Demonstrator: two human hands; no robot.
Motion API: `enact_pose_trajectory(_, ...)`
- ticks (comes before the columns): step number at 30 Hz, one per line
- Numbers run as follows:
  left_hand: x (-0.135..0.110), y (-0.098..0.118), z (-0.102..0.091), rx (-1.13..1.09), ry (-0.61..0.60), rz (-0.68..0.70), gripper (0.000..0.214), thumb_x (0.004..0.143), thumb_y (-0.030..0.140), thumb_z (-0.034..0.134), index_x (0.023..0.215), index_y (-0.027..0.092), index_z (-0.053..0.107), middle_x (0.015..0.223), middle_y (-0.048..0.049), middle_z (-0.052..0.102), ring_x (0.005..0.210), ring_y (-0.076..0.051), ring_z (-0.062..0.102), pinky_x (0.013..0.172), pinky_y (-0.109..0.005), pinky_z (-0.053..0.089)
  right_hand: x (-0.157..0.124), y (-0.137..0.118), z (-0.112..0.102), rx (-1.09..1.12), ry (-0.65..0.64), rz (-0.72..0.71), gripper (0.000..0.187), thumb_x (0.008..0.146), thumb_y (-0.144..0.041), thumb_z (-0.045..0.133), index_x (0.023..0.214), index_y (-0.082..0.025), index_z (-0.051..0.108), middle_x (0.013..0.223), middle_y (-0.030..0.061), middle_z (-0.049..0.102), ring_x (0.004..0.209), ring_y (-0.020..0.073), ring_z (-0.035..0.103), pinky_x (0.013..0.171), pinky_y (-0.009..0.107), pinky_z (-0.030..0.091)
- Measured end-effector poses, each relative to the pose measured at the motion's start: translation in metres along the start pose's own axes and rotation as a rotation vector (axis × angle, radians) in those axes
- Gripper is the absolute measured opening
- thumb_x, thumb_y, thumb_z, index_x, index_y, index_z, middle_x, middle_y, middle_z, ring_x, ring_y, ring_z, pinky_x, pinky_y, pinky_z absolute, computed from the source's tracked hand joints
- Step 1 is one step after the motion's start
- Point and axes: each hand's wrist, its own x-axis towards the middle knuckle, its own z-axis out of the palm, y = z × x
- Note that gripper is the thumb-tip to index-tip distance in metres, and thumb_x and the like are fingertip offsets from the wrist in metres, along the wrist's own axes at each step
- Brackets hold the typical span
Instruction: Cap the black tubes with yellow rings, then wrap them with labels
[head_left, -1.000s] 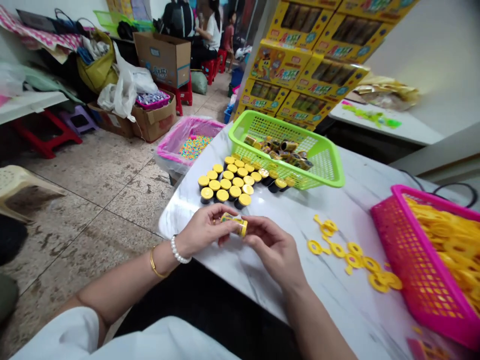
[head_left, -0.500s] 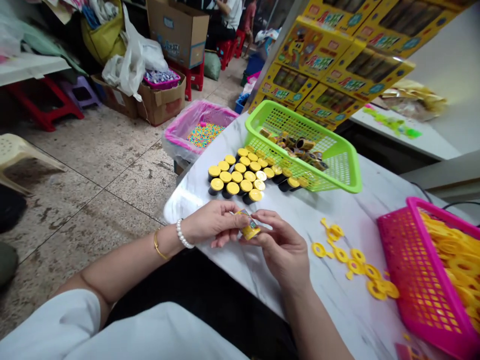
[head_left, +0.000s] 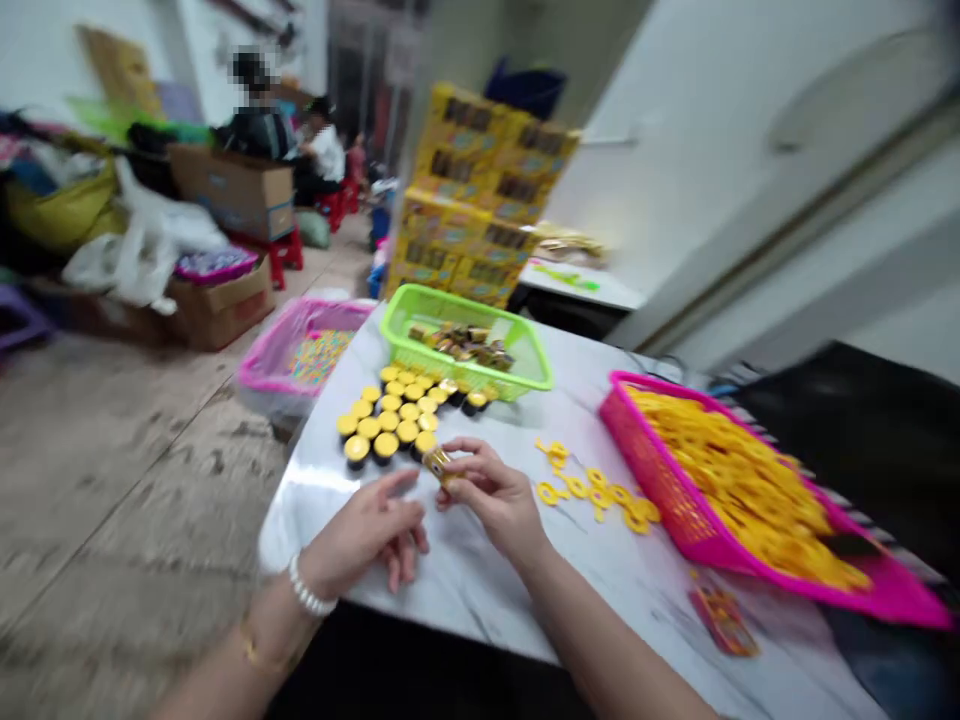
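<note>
Between the thumb and fingers of my right hand (head_left: 491,500) is a small printed sleeve (head_left: 436,461), yellow-gold and dark, held just above the white table (head_left: 450,590). My left hand (head_left: 375,530) is apart from it, a little to the left, with fingers spread and nothing in them. Right behind the sleeve stand several black tubs with yellow lids (head_left: 386,445), upright in close rows. A green basket (head_left: 546,372) with more printed pieces (head_left: 465,343) is beyond them. Yellow plastic rings with tabs (head_left: 598,497) lie loose right of my right hand.
A pink basket (head_left: 649,490) heaped with yellow plastic parts (head_left: 742,490) stands at the right, a small red packet (head_left: 722,617) before it. Left of the table is a lined pink tub (head_left: 259,365) of coloured beads (head_left: 321,355). Yellow boxes (head_left: 465,230) are stacked behind; people (head_left: 262,130) sit further back.
My left hand has let go of the printed sleeve and moved off to the left, its fingers opening. The sleeve stays in my right hand. The camera view has swung up and right.
</note>
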Motion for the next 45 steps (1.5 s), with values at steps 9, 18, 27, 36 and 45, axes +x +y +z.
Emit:
enact_pose_trajectory(9,-0.002,0.005,-0.004,0.282,0.038,-0.023,0.081,0.075,0.056,0.078,0.138,0.014,0.048,0.079,-0.0041,0.067,0.055,-0.014,0.059,0.042,-0.023,0.047,0.088,-0.073,-0.035,-0.743,0.274,-0.353,0.031,0.092,-0.033,0.067,0.123,-0.027,0.070,0.125,0.0031,0.071,0.102,0.0165,0.070,0.089,0.029,0.060)
enact_pose_trajectory(18,0.000,0.000,-0.008,0.349,0.007,-0.015,0.068,0.076,0.059,0.076,0.125,0.015,0.059,0.082,-0.0045,0.066,0.058,-0.014,0.059,0.044,-0.024,0.048,-0.137,-0.048,-0.158,-1.208,0.975,-0.017,0.037,0.091,-0.048,0.055,0.087,-0.018,0.076,0.088,0.0109,0.076,0.074,0.0222,0.068,0.072,0.036,0.055)
enact_pose_trajectory(27,-0.002,0.000,-0.004,0.374,-0.015,0.054,0.069,0.073,0.062,0.077,0.119,0.014,0.060,0.081,-0.0043,0.066,0.059,-0.013,0.060,0.047,-0.023,0.047,-0.193,0.002,-0.197,-1.322,1.194,0.390,0.055,0.063,-0.062,0.068,0.091,-0.015,0.074,0.089,0.0154,0.066,0.092,0.0361,0.060,0.090,0.052,0.047)
enact_pose_trajectory(36,-0.006,0.003,0.003,0.433,-0.004,0.129,0.074,0.063,0.064,0.082,0.113,0.012,0.064,0.076,-0.0025,0.065,0.056,-0.011,0.057,0.046,-0.021,0.043,-0.172,-0.005,-0.160,-1.152,1.073,0.158,0.043,0.069,-0.058,0.060,0.083,-0.017,0.068,0.092,0.0161,0.065,0.093,0.0343,0.062,0.090,0.051,0.049)
enact_pose_trajectory(45,0.001,0.003,-0.003,0.442,0.024,0.122,0.073,0.060,0.059,0.087,0.117,0.017,0.067,0.081,-0.0040,0.067,0.060,-0.014,0.056,0.047,-0.024,0.044,-0.137,-0.008,-0.112,-0.935,0.805,-0.035,0.033,0.070,-0.048,0.075,0.088,-0.023,0.065,0.077,-0.0009,0.072,0.065,0.0165,0.067,0.062,0.025,0.053)
